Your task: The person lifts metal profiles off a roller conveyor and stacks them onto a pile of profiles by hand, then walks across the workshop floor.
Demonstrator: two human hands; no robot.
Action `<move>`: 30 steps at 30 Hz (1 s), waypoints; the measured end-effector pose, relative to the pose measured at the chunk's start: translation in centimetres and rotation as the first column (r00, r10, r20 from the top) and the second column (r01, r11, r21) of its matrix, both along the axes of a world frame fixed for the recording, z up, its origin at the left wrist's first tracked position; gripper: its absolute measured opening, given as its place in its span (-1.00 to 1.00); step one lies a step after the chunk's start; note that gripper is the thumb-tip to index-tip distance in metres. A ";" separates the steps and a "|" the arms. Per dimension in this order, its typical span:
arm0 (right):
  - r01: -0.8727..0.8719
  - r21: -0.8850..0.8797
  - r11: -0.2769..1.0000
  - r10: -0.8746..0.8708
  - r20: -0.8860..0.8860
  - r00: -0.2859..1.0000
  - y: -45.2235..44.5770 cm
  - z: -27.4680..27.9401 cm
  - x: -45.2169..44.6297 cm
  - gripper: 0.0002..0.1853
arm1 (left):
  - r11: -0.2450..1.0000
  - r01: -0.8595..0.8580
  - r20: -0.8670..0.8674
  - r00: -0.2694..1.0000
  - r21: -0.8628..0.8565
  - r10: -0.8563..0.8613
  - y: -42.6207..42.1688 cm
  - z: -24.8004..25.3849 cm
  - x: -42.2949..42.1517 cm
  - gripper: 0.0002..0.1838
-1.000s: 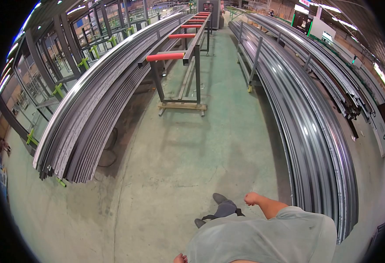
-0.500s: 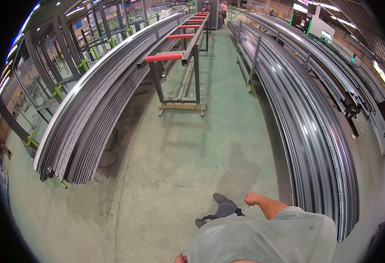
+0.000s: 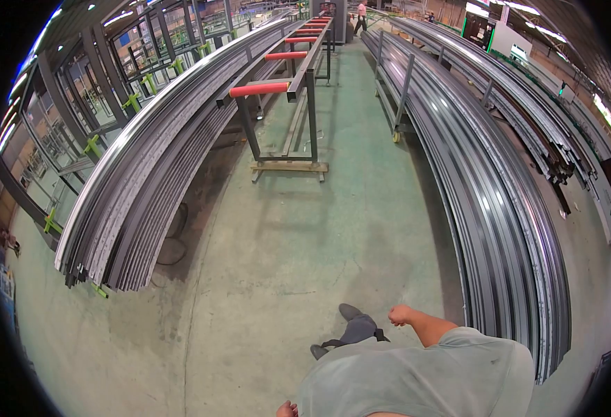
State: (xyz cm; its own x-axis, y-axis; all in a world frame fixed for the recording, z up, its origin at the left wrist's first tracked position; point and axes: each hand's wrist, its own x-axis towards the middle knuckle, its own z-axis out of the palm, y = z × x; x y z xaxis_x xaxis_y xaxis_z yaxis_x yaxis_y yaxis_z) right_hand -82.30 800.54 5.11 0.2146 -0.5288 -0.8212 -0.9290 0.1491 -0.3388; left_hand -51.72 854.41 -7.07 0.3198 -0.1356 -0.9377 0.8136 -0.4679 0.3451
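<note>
My right hand [image 3: 400,315] hangs in front of my body with its fingers curled in, and nothing shows in it. It is nearest to the long grey metal profiles [image 3: 486,208] stacked on the right, but apart from them. At the bottom edge, my left hand [image 3: 287,409] shows only in part, its fingers curled and no object visible in them. Below me are my dark shoes [image 3: 350,312] on the green floor [image 3: 278,278].
A roller stand [image 3: 311,118] with red rollers [image 3: 259,90] runs down the middle. Another stack of long profiles [image 3: 145,174] lies to the left, beside upright frames with green clamps [image 3: 132,102]. A wheeled rack [image 3: 404,94] holds the right stack. Far off walks a person [image 3: 361,15].
The distant person has moved a little to the right, legs now in stride. Both my hands and the profile stacks look almost the same.
</note>
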 end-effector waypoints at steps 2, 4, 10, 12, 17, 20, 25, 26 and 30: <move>-0.069 -0.004 0.998 0.069 -0.007 0.998 -0.2 -1.1 -0.4 -0.78 | 1.000 -0.004 0.000 1.000 0.001 0.004 0.0 0.0 0.0 -0.50; -0.113 -0.007 0.994 0.113 -0.008 0.994 -0.3 -1.9 -0.6 -0.79 | 1.000 -0.003 0.004 1.000 0.000 0.003 0.0 0.1 0.0 -0.50; -0.205 -0.028 0.978 0.205 -0.001 0.979 -0.4 -2.7 -1.0 -0.80 | 1.000 -0.001 0.007 1.000 -0.001 0.001 0.1 0.4 0.1 -0.50; -0.177 -0.028 0.984 0.176 -0.004 0.984 -0.4 -2.7 -1.1 -0.79 | 1.000 -0.004 0.006 1.000 0.000 0.004 0.1 0.4 0.1 -0.50; -0.150 0.004 0.989 0.150 -0.025 0.988 -0.8 -3.2 -1.1 -0.77 | 1.000 -0.005 0.009 1.000 0.001 0.005 0.1 0.4 0.3 -0.51; -0.116 -0.006 0.993 0.116 -0.035 0.993 -0.8 -2.5 -0.9 -0.77 | 1.000 -0.010 0.012 1.000 0.000 0.010 0.0 0.6 0.4 -0.51; -0.256 -0.031 0.966 0.254 -0.056 0.966 -1.2 -2.8 -0.8 -0.78 | 1.000 -0.012 0.011 1.000 -0.002 0.012 0.0 0.6 0.5 -0.51; -0.289 -0.033 0.957 0.286 -0.064 0.956 -1.3 -3.0 -0.7 -0.78 | 1.000 -0.014 0.013 1.000 -0.001 0.014 0.0 0.7 0.5 -0.51; -0.290 0.026 0.957 0.291 -0.041 0.956 -1.7 -3.1 -0.4 -0.78 | 1.000 -0.016 0.012 1.000 -0.003 0.016 -0.1 0.8 0.6 -0.51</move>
